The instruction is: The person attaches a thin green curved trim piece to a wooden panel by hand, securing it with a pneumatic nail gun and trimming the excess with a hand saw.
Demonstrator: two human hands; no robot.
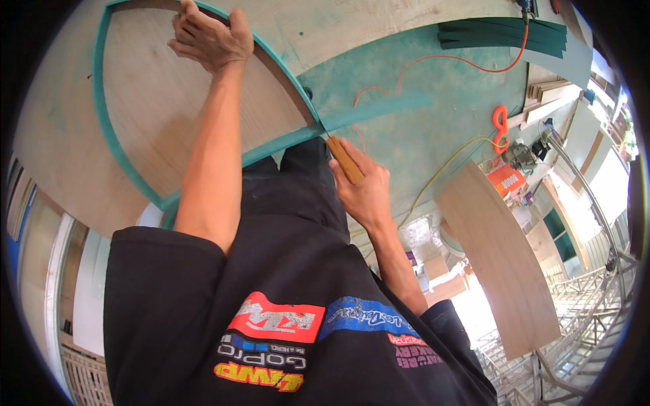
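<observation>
Both hands work: the left hand (210,37) presses the curved panel (169,108), the right hand (362,186) is clamped on a wooden-handled knife (344,159). One slip could gouge the green edging (284,139).

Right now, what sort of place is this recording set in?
Most likely a woodworking shop. The left hand steadies a curved wooden panel with teal edging, the right hand holds a wooden-handled tool at its corner, and an orange cable and plywood board lie nearby.
</observation>
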